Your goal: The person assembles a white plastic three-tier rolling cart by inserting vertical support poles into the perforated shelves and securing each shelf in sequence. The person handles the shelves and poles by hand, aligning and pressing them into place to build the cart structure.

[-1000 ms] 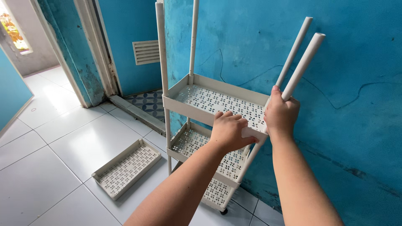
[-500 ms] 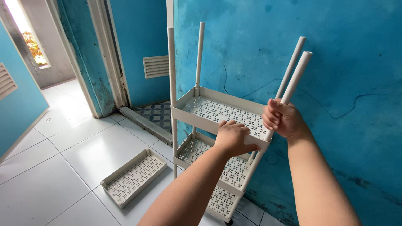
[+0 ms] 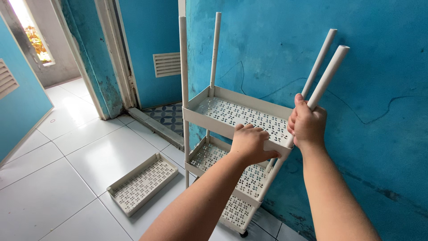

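A cream plastic rack stands against the blue wall, with several perforated trays on four white poles. My left hand grips the near rim of the top tray at its right corner. My right hand is wrapped around the near right pole, just above that tray. The pole leans to the right, as does the one behind it. The two left poles stand upright. A lower tray sits beneath, and a third one is partly hidden by my left forearm.
A loose perforated tray of the same kind lies flat on the white floor tiles to the left of the rack. A blue door with a vent and its frame stand behind. An open doorway is at the far left.
The view has shifted a little closer and to the right. Both hands keep their hold on the tray rim and the pole; the rack has hardly moved.
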